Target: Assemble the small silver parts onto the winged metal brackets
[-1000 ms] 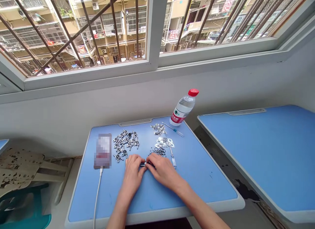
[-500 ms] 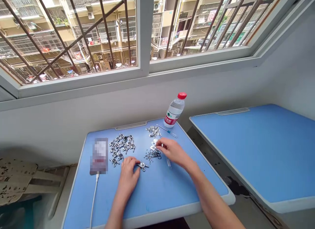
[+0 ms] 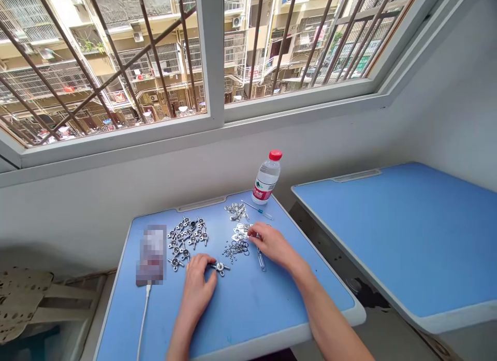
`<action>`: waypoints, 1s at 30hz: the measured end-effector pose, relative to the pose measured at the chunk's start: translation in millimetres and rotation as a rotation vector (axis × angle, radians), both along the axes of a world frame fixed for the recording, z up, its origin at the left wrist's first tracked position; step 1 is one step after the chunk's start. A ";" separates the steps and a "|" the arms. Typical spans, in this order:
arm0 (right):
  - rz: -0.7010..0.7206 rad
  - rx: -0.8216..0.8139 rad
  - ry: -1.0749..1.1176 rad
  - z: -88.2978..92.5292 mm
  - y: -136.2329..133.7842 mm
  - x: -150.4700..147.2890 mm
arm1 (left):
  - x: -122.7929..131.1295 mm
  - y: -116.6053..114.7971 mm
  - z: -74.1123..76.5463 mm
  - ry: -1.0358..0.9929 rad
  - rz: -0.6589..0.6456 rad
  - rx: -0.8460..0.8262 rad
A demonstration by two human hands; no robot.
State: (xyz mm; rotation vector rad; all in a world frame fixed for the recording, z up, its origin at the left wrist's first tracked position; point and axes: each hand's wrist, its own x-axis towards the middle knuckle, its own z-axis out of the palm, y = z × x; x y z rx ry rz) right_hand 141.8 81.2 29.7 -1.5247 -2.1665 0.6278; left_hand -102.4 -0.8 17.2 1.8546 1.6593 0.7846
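My left hand (image 3: pixel 198 280) rests on the blue desk (image 3: pixel 240 304), fingers curled, its fingertips touching a small metal winged part (image 3: pixel 220 267). Farther right, my right hand (image 3: pixel 272 242) reaches to a pile of flat metal plates (image 3: pixel 239 230), with its fingertips pinching at them; what they hold is too small to make out. A heap of small dark rings and screws (image 3: pixel 236 248) lies between the hands. A group of several finished winged parts (image 3: pixel 186 236) sits left of that. A clear-handled screwdriver (image 3: pixel 260 258) lies under my right palm.
A phone (image 3: pixel 151 255) on a white cable lies at the desk's left. A red-capped water bottle (image 3: pixel 266 177) and a second thin screwdriver (image 3: pixel 258 210) are at the back right, near another metal pile (image 3: pixel 236 211). A second blue desk (image 3: pixel 392 231) stands to the right.
My hands, joined over one part a second ago, separated. The right hand moved up to the plate pile; the left stayed by the winged part. The view shifted left.
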 end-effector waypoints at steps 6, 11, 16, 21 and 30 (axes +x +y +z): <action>0.011 0.022 -0.007 -0.3 -1.4 -6.0 | -1.8 1.0 -1.1 0.007 -0.011 0.016; -0.008 0.059 -0.028 -4.2 2.5 -14.1 | -2.0 1.6 -2.7 0.014 -0.015 0.008; -0.001 0.068 -0.032 -7.0 5.3 -19.0 | -1.0 1.1 -3.2 0.014 -0.004 0.024; 0.049 0.044 -0.006 0.1 2.9 -15.9 | -1.4 1.2 -2.8 0.005 -0.017 0.014; 0.161 -0.048 0.021 2.8 -3.6 -12.4 | -1.6 0.6 -3.0 0.005 -0.021 0.016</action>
